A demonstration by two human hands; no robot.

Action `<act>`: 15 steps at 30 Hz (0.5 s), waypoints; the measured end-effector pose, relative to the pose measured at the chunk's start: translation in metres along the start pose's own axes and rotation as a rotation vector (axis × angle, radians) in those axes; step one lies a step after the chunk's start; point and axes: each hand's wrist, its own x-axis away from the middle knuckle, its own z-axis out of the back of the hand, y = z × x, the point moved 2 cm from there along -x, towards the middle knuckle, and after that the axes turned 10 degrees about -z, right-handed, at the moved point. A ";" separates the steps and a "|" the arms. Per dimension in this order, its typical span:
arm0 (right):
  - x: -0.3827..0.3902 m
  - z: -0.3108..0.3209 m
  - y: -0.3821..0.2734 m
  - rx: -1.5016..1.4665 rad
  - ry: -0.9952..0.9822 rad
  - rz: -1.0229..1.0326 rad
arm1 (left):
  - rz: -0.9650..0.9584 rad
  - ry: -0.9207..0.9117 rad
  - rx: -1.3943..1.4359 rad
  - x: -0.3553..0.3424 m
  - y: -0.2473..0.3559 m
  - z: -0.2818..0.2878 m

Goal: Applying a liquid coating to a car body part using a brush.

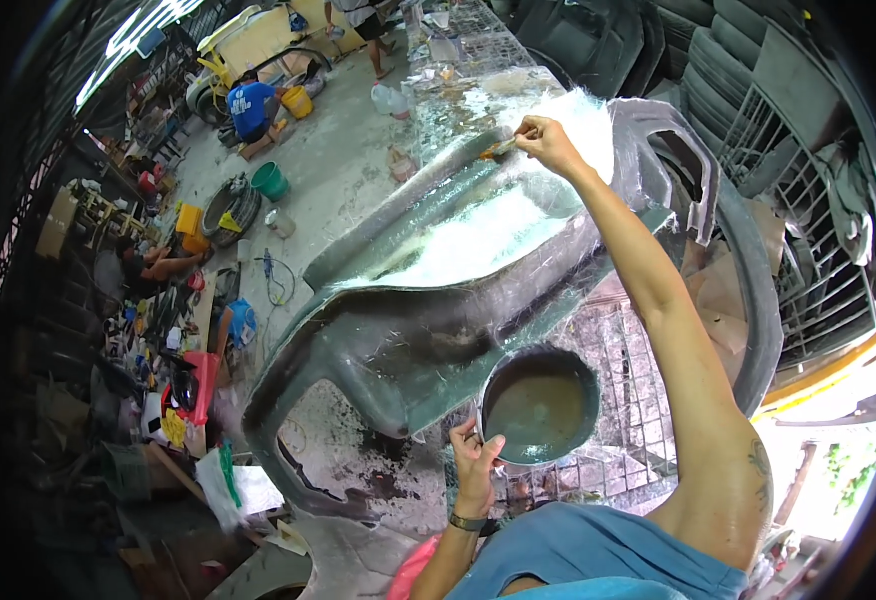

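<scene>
A large dark grey moulded shell [428,330], with a curved rim and a hollow channel, lies across the work table. White fibre matting [478,245] covers part of its channel, and loose strands stick out at the far end. With my arm stretched far forward, my right hand [550,145] is closed around a paintbrush [499,150], its bristle end at the shell's far upper edge. Close to my body, my left hand [475,465] grips the rim of a round bucket [588,385], thumb over the edge. Murky brownish liquid [538,405] is inside it.
A wire grid [618,420] covers the near tabletop. Black moulded parts [588,40] and a metal rack [818,220] stand right. On the floor to the left are a green bucket [270,180], a tyre [246,212] and clutter. A person in blue [251,108] crouches farther off.
</scene>
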 end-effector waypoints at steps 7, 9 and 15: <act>0.009 0.012 -0.017 0.372 0.230 0.177 | 0.005 -0.002 0.004 0.001 0.000 0.007; 0.024 -0.007 -0.030 0.417 0.139 0.193 | 0.009 0.004 0.008 0.002 0.003 0.004; 0.071 -0.086 -0.081 0.552 -0.126 0.472 | 0.027 0.012 -0.039 0.003 0.002 0.008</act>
